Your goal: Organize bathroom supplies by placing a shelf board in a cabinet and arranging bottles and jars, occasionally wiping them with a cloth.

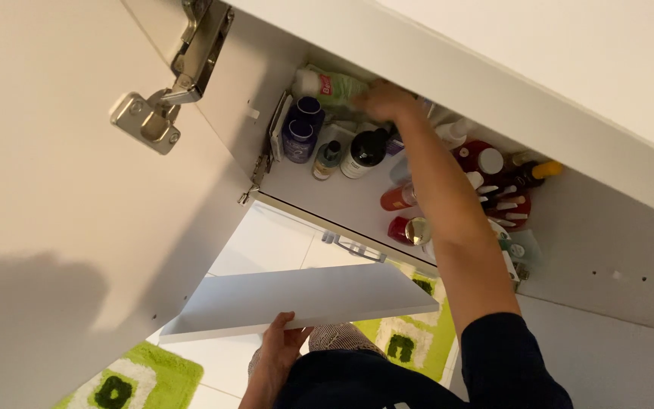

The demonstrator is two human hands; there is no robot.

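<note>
Your right hand point(384, 101) is deep in the open cabinet point(630, 250), fingers curled down onto the green packet point(336, 87) lying at the back of the cabinet floor. Looks like a grip, but the fingertips are hidden behind the hand, so I can't confirm it's closed on the packet.

Your left hand point(281, 350) is low, fingers wrapped under the near edge of the loose white shelf board point(304, 299); firm hold, board roughly level, tilted slightly, and well below the cabinet opening.

Around the right hand:
- 2 dark blue jars point(302, 127) stacked just left of the packet, against the left wall.
- Small dark-capped bottle point(327, 159) and a black-topped white bottle point(362, 151) just beside your wrist, near side.
- Orange bottle point(397, 198) and a red container with gold lid point(408, 230) touching or nearly touching your forearm, near the front edge.
- Right of your arm: a cluster of red bottles with white caps point(486, 163), 1 with a yellow cap point(546, 170).

Cabinet door point(54, 227) is swung open at left, metal hinge point(168, 87) showing. Green-and-white bath mat point(126, 379) on the tiled floor below.
</note>
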